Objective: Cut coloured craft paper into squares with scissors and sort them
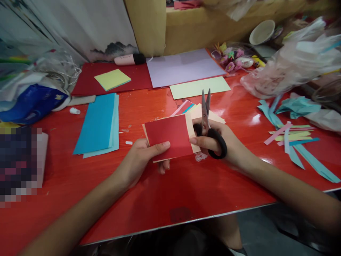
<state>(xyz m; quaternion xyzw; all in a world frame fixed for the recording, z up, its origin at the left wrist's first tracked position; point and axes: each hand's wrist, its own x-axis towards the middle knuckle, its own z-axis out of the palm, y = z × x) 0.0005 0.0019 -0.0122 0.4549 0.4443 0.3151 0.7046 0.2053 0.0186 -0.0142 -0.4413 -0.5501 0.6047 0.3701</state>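
My left hand (141, 158) pinches a small stack of paper cards with a dark red card (169, 137) on top, held just above the red table (160, 199). My right hand (225, 142) grips black-handled scissors (206, 122), blades closed and pointing away from me, while its thumb also touches the stack's right edge. Cream and pink sheets (198, 112) lie under the scissors.
Blue paper sheets (98, 124) lie to the left, a yellow pad (112, 79) on dark red paper, lilac (183, 67) and pale green sheets (199, 87) at the back. Coloured paper strips (295, 140) and plastic bags (290, 60) crowd the right. A blue pack (32, 103) sits far left.
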